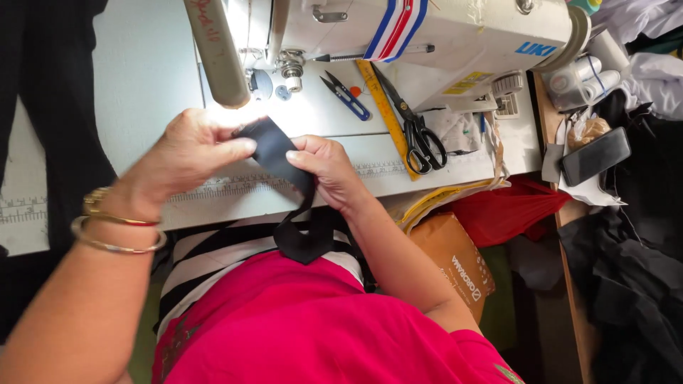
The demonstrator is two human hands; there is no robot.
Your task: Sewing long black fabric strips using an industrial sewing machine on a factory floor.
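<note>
Honestly, the black strip (274,148) is the slippery part: I judge that if my pinch loosens at the top, the fold I'm pressing could spring open, and the long tail hanging down toward my lap might drag the whole piece out of line. My left hand (188,153) is closed on the strip's upper end, thumb lying flat across it, so the cloth sits at about 3 o'clock from that hand. My right hand (327,171) grips it from the other side, fingers curled over the edge, with the strip at roughly 10 o'clock from it. Both hands hold it just above the table (142,85), near the front edge, and the tail drops at 6 o'clock past the edge. At 12 o'clock stands the sewing machine (441,43); the snips (345,94) and big scissors (416,128) lie at about 2 o'clock, close enough that a careless sweep of my right hand could knock them.
</note>
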